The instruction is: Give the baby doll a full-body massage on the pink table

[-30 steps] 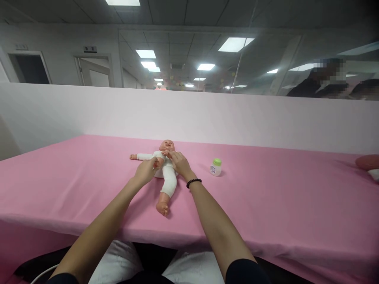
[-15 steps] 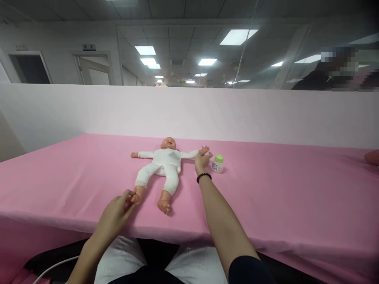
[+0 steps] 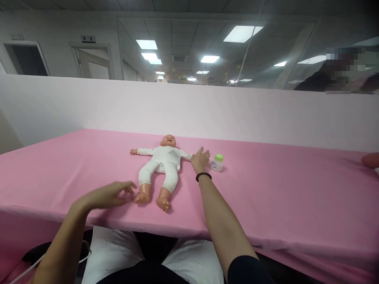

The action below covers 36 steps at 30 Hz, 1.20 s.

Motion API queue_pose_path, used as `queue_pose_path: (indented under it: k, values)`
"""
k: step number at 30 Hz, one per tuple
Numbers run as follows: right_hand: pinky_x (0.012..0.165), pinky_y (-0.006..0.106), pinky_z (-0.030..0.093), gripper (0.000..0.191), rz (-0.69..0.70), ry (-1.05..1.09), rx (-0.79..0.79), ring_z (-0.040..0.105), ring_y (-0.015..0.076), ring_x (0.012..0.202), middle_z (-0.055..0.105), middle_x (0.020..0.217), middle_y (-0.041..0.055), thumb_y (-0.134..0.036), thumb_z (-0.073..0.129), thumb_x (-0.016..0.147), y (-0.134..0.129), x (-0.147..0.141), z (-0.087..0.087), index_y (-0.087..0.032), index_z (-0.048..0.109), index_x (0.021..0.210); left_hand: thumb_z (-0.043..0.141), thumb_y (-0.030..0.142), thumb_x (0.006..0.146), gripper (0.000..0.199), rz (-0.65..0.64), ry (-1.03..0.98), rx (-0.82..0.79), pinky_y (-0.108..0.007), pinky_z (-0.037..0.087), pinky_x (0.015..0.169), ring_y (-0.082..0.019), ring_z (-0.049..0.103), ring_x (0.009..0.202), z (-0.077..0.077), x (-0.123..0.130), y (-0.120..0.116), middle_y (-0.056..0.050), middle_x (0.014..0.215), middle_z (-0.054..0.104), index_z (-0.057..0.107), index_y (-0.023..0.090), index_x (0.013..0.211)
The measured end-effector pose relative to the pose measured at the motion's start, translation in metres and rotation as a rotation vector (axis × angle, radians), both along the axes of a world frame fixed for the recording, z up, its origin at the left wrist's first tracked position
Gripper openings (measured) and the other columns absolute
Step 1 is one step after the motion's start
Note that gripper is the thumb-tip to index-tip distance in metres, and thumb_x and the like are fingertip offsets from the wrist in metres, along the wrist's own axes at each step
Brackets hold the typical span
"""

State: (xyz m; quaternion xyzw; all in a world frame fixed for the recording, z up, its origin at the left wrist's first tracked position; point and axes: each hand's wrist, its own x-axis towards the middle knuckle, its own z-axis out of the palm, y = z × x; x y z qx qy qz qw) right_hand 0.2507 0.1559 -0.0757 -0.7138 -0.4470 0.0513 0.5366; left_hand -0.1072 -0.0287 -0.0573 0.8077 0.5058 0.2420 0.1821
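Note:
A baby doll (image 3: 160, 167) in a white bodysuit lies on its back on the pink tablecloth, with bare plastic head, hands and feet. My right hand (image 3: 200, 161) rests over the end of the doll's outstretched arm, hiding the doll's hand, and sits just left of a small bottle with a green cap (image 3: 217, 163). My left hand (image 3: 109, 195) hovers with its fingers apart, just left of the doll's foot (image 3: 142, 196) and not touching it.
The pink-covered table (image 3: 266, 193) ends at a low white partition (image 3: 189, 110). A round pinkish object (image 3: 370, 160) lies at the far right edge. Beyond the glass, a person (image 3: 328, 77) stands. A white cable (image 3: 26, 268) runs by my lap at the lower left.
My left hand has let go of the doll's foot and moved left, opening its fingers. My right hand has moved slightly down and now covers the doll's hand.

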Motion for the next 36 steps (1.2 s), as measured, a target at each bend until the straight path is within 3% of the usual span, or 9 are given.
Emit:
queue_pose_path:
  k: [2,5,8,11,16,19,25,31,36]
  values:
    - [0.106,0.065,0.032,0.055,0.077,-0.099,-0.068,0.037,0.0455,0.137,0.042,0.145,0.0293,-0.011,0.061,0.083,-0.009,-0.019,0.026,-0.009,0.049,0.137,0.052,0.037,0.084,0.044,-0.184,0.165,-0.161,-0.035,0.052,0.087,-0.023,0.068,0.100,0.020,-0.009,0.047,-0.005,0.111,0.073,0.060,0.025,0.126]
    - [0.100,0.050,0.044,0.057,0.391,-0.210,-0.196,0.055,0.0380,0.121,0.054,0.134,0.0238,-0.029,0.067,0.086,-0.037,-0.050,0.065,-0.010,0.049,0.137,0.050,0.030,0.086,0.050,0.228,0.093,0.090,-0.038,0.050,0.093,-0.028,0.064,0.113,0.024,-0.005,0.131,-0.016,0.124,0.066,0.051,0.016,0.134]
    - [0.098,0.042,0.046,0.073,0.822,-0.433,-0.364,0.058,0.0338,0.116,0.059,0.130,0.0194,-0.045,0.077,0.078,-0.089,-0.074,0.083,-0.011,0.050,0.137,0.053,0.035,0.087,0.071,0.615,0.114,0.126,-0.048,0.045,0.100,-0.039,0.053,0.128,-0.002,0.003,0.199,-0.028,0.137,0.053,0.031,0.005,0.148]
    - [0.093,0.046,0.048,0.080,0.884,-0.547,-0.395,0.058,0.0372,0.113,0.060,0.125,0.0186,-0.053,0.081,0.070,-0.154,-0.082,0.062,-0.013,0.054,0.134,0.061,0.044,0.082,0.076,0.724,0.145,0.035,-0.058,0.035,0.107,-0.045,0.046,0.132,-0.033,-0.002,0.234,-0.032,0.138,0.051,0.038,0.004,0.143]
    - [0.115,0.050,0.035,0.110,0.825,-0.387,-0.281,0.031,0.0367,0.145,0.030,0.159,0.0166,-0.052,0.087,0.065,-0.225,-0.076,-0.013,-0.021,0.029,0.155,0.065,0.043,0.077,0.074,0.641,0.070,0.073,-0.068,0.022,0.110,-0.046,0.049,0.130,-0.059,-0.023,0.255,-0.026,0.134,0.057,0.044,0.015,0.142]
    - [0.115,0.046,0.036,0.093,0.747,-0.270,-0.157,0.041,0.0301,0.140,0.042,0.151,0.0130,-0.044,0.085,0.071,-0.233,-0.073,-0.037,-0.023,0.037,0.148,0.075,0.038,0.069,0.084,0.619,-0.128,0.068,-0.068,0.022,0.112,-0.047,0.048,0.131,-0.057,-0.029,0.259,-0.023,0.134,0.058,0.043,0.018,0.144]
    - [0.092,0.037,0.049,0.053,0.749,-0.139,-0.093,0.062,0.0217,0.097,0.067,0.103,0.0020,-0.023,0.078,0.075,-0.229,-0.076,-0.040,-0.025,0.056,0.123,0.076,0.030,0.069,0.073,0.479,-0.934,0.086,-0.042,0.052,0.094,-0.027,0.063,0.112,-0.038,-0.019,0.251,-0.014,0.133,0.057,0.047,0.023,0.136]
    - [0.092,0.035,0.050,0.028,0.703,0.052,0.037,0.063,0.0202,0.098,0.067,0.106,0.0050,-0.024,0.068,0.082,-0.234,-0.073,-0.044,-0.021,0.061,0.109,0.075,0.021,0.068,0.017,0.582,-0.966,0.083,-0.041,0.052,0.082,-0.021,0.061,0.075,-0.038,0.007,0.240,-0.004,0.072,0.061,0.063,0.014,0.078]
    - [0.092,0.034,0.052,0.025,0.706,0.064,0.212,0.062,0.0207,0.106,0.063,0.116,0.0084,-0.028,0.059,0.090,-0.222,-0.064,-0.015,-0.021,0.065,0.113,0.077,0.026,0.071,0.022,0.493,-0.989,0.244,-0.035,0.053,0.083,-0.020,0.063,0.084,-0.028,0.034,0.235,-0.005,0.088,0.068,0.067,0.017,0.089]
